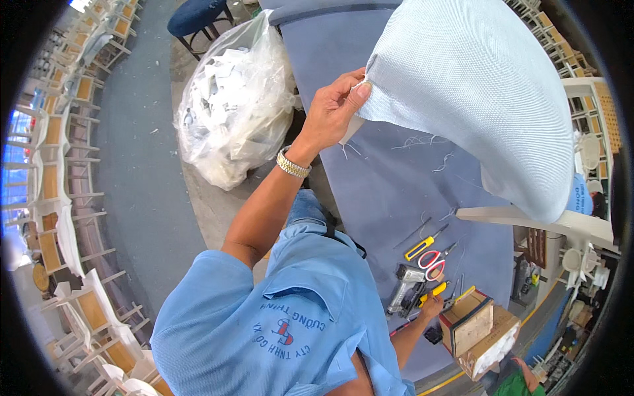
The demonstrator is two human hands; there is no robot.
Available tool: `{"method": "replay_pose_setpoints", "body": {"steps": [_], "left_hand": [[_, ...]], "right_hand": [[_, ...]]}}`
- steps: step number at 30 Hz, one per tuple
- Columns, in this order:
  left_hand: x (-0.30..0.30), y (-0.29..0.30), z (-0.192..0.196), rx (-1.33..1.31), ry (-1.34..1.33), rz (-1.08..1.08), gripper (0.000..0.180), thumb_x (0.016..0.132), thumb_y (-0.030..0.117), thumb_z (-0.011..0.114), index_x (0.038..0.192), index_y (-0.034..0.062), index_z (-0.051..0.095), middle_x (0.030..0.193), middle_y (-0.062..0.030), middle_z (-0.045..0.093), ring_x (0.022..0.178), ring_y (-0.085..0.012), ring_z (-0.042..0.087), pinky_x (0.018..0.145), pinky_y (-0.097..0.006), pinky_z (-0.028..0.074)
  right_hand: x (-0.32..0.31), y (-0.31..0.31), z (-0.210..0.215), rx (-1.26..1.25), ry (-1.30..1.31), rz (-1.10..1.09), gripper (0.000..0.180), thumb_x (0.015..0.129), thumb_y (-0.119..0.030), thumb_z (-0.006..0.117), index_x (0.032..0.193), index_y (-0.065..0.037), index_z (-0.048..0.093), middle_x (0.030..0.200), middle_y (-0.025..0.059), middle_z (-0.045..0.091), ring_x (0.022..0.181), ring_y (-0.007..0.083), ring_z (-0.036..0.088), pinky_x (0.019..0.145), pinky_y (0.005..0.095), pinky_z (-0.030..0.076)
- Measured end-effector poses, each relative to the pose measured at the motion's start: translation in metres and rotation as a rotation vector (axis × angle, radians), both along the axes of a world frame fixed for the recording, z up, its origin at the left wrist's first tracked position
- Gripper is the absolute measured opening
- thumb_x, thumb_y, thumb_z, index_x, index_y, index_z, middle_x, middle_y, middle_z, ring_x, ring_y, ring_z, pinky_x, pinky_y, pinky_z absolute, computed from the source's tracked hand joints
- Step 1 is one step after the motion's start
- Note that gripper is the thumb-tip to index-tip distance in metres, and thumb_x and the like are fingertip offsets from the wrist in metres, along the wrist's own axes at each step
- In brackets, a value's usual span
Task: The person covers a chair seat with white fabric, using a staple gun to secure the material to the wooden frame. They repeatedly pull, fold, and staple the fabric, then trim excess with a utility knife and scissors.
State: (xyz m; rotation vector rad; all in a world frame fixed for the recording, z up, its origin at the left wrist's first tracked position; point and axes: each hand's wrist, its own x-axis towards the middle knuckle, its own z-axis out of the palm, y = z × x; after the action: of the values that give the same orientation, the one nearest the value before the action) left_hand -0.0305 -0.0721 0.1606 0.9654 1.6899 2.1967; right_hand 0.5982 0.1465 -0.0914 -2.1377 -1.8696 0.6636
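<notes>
My left hand (337, 109), with a watch at its wrist, pinches the edge of a light blue woven fabric (462, 72) between thumb and fingers. The fabric lies over a large curved chair part, with a pale frame piece (535, 219) sticking out below it. Loose threads (426, 141) lie under the fabric's edge. Down at the lower right, my right hand (432, 307) is among tools, right beside a yellow-handled tool (434, 293); its fingers are too small and partly hidden to show a grip. Near it lie red-and-white-handled scissors (432, 264), a yellow screwdriver (419, 248) and a grey staple gun (404, 288).
A blue-grey cloth covers the worktable (356, 178). Two small boxes (470, 322) sit near its lower right edge. Left of the table stands a clear bag (238, 112) of white scraps, with a dark blue stool (195, 16) behind. Rows of chair frames (86, 218) line the left.
</notes>
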Motion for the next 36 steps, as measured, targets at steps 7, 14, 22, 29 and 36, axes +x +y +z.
{"method": "replay_pose_setpoints", "body": {"steps": [7,14,22,29,36], "left_hand": [[-0.012,0.007,-0.013,0.127,-0.033,-0.069,0.033,0.101,0.03,0.061,0.093,-0.0008,0.069,0.136,-0.0178,0.06,0.116,-0.0199,0.059,0.1,-0.034,0.044],[-0.022,-0.003,-0.021,0.168,0.02,-0.096,0.03,0.099,0.028,0.063,0.1,-0.0009,0.071,0.131,-0.0152,0.063,0.109,-0.0186,0.06,0.094,-0.032,0.047],[-0.022,-0.009,-0.024,0.112,0.057,-0.085,0.026,0.099,0.022,0.064,0.112,0.0008,0.072,0.132,-0.0126,0.063,0.112,-0.0191,0.06,0.094,-0.029,0.048],[-0.027,-0.013,-0.026,0.139,0.042,-0.126,0.025,0.099,0.021,0.064,0.112,0.0017,0.072,0.133,-0.0133,0.063,0.108,-0.0199,0.063,0.092,-0.03,0.05],[-0.027,-0.008,-0.027,0.221,0.07,-0.067,0.028,0.096,0.028,0.063,0.105,0.0042,0.075,0.126,-0.0149,0.065,0.096,-0.0284,0.067,0.081,-0.035,0.053]], "right_hand": [[-0.116,-0.022,0.16,0.044,1.087,-0.057,0.032,0.098,-0.016,0.061,0.126,-0.003,0.052,0.105,0.0096,0.061,0.088,0.0162,0.059,0.073,0.0293,0.049],[-0.319,-0.083,0.338,-0.348,1.147,0.839,0.041,0.095,-0.022,0.056,0.128,0.002,0.047,0.089,0.0111,0.056,0.075,0.0205,0.056,0.069,0.0336,0.048],[-0.457,-0.144,0.375,0.199,0.247,1.356,0.034,0.094,-0.024,0.065,0.119,-0.002,0.056,0.081,0.013,0.065,0.064,0.0261,0.063,0.058,0.0365,0.048],[-0.491,-0.137,0.376,0.641,-0.232,1.347,0.026,0.096,-0.02,0.064,0.116,-0.007,0.052,0.084,0.0188,0.068,0.07,0.0392,0.066,0.058,0.0455,0.05],[-0.499,-0.129,0.367,0.787,-0.349,1.426,0.029,0.095,-0.02,0.065,0.116,-0.006,0.05,0.085,0.0183,0.068,0.07,0.0391,0.067,0.057,0.0466,0.052]]}}
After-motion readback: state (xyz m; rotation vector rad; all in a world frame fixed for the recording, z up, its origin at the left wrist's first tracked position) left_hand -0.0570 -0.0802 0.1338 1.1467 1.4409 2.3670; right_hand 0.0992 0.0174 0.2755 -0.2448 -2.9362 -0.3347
